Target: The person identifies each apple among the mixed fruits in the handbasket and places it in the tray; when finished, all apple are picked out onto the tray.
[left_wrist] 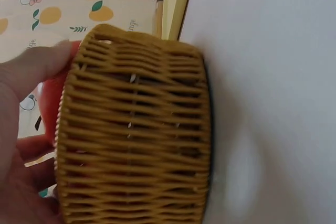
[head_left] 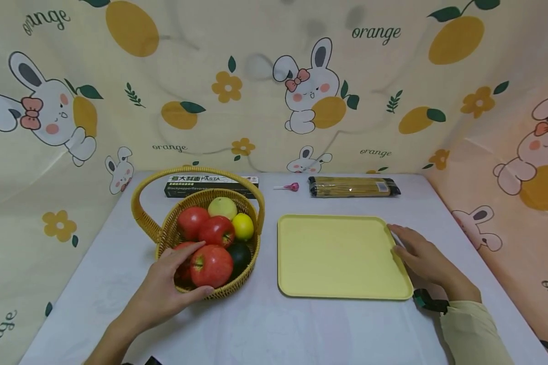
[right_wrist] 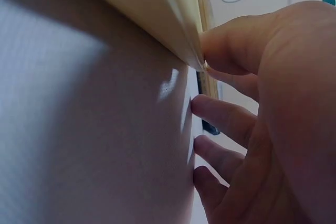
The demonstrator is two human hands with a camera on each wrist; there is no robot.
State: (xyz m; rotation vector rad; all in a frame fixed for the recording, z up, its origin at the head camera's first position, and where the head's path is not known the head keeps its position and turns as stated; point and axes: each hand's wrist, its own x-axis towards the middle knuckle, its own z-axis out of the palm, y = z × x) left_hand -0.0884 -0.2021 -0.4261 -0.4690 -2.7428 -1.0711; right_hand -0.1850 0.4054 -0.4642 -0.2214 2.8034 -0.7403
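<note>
My left hand holds a red apple at the front of a wicker basket, thumb at its near side and fingers over its left. In the left wrist view the basket's woven wall hides most of that apple. Around it in the basket lie more red apples, a pale green round fruit, a yellow lemon and a dark green fruit. My right hand grips the right edge of a yellow tray between thumb and forefinger; its other fingers touch the tablecloth.
Behind the basket lies a black pasta box, partly hidden. A pink-wrapped lollipop and a pack of spaghetti lie along the back of the white-covered table. A patterned cloth hangs behind and at both sides.
</note>
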